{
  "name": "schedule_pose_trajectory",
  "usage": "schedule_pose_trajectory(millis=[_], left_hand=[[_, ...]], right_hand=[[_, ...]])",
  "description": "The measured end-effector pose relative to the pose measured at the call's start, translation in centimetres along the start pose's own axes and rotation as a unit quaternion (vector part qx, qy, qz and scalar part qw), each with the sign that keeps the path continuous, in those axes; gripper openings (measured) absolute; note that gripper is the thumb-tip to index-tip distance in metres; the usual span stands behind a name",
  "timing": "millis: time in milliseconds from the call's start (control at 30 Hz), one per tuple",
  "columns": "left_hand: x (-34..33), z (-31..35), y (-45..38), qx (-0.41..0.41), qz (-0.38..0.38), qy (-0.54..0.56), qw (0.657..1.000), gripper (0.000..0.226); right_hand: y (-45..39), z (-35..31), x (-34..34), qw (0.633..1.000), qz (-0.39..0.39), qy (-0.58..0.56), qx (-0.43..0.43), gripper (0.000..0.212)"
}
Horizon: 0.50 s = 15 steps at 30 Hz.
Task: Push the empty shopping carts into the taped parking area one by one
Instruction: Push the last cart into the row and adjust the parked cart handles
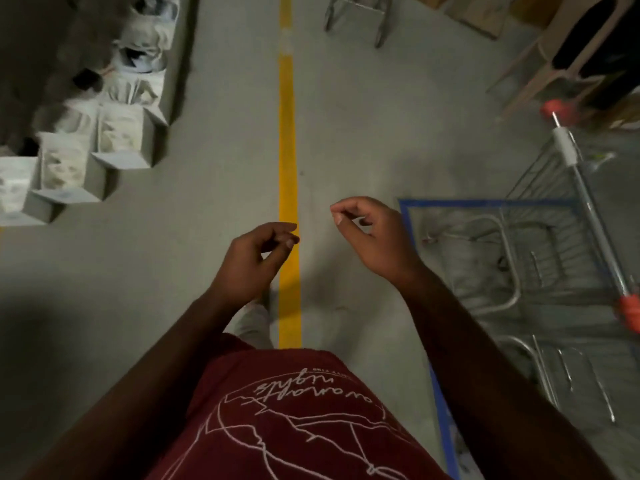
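Standing inside the blue tape outline [437, 393] at right of frame, one shopping cart [540, 258] already occupies the parking area. Left hand [254, 259] and right hand [369, 233] hang loosely curled, gripping nothing, mid-frame. Another cart [356, 12] waits at top centre, probably next for pushing.

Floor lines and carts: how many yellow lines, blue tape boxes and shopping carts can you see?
Yellow line: 1
Blue tape box: 1
Shopping carts: 2, one inside the tape, one partly cut off at the top
Total: 4
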<state>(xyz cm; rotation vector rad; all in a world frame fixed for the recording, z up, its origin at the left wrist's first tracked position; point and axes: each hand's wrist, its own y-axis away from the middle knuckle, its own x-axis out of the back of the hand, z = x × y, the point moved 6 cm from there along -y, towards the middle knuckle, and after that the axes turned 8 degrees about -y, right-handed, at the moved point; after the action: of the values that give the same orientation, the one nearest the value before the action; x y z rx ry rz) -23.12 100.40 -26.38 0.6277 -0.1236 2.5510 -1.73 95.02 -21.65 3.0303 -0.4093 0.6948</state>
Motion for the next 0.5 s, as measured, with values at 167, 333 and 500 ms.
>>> schedule_pose_trajectory(millis=[167, 333, 500], left_hand=[[5.3, -3.1, -15.6, -0.001, -0.003, 0.020, 1.000, 0.029], [11.5, -2.4, -30.7, -0.018, -0.019, -0.028, 0.999, 0.023], [13.0, -0.9, -44.6, -0.047, -0.056, -0.044, 0.996, 0.017]], right_hand=[[-15.0, 0.8, -2.3, 0.999, 0.033, -0.005, -0.007, 0.016], [-28.5, -1.1, -3.3, 0.998, 0.057, 0.025, 0.023, 0.015], [-40.5, -1.4, -2.0, 0.994, 0.092, 0.037, 0.037, 0.015]])
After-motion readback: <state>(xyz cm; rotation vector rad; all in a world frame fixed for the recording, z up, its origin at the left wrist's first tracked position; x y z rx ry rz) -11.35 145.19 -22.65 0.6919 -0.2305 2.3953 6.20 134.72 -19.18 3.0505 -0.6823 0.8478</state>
